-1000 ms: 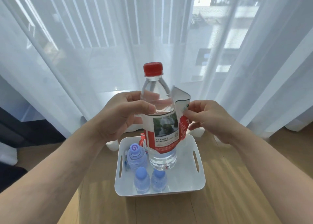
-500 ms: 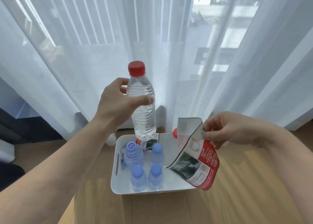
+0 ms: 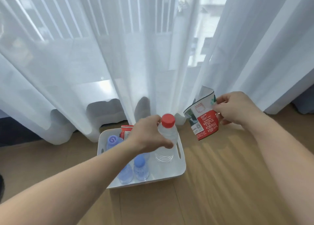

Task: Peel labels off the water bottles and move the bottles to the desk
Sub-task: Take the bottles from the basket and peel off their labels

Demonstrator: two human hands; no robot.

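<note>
Centre of frame: left hand (image 3: 149, 134) curled round the shoulder of a clear red-capped bottle (image 3: 167, 139), thumb on the near side. Bottle upright and bare of any label, over the right part of the white bin (image 3: 181, 171); hard to tell whether its base touches the bin's bottom.

Right of frame, above the wooden floor (image 3: 220, 182): right hand (image 3: 237, 109) pinching the upper edge of the peeled label (image 3: 203, 121) between thumb and fingers. Label hanging curled, red and white, print too small to read.

Inside the bin: one small blue-capped bottle (image 3: 141, 168) in plain sight, a second small bottle (image 3: 126, 174) beside it with its top hidden under the left forearm, and a purple-capped bottle (image 3: 113, 139) at the bin's upper left, partly covered too. Behind the left hand, a red-and-white item (image 3: 125, 131), mostly hidden, so cannot tell what.

Upper frame: sheer curtain (image 3: 119, 54), with blurred buildings behind.
</note>
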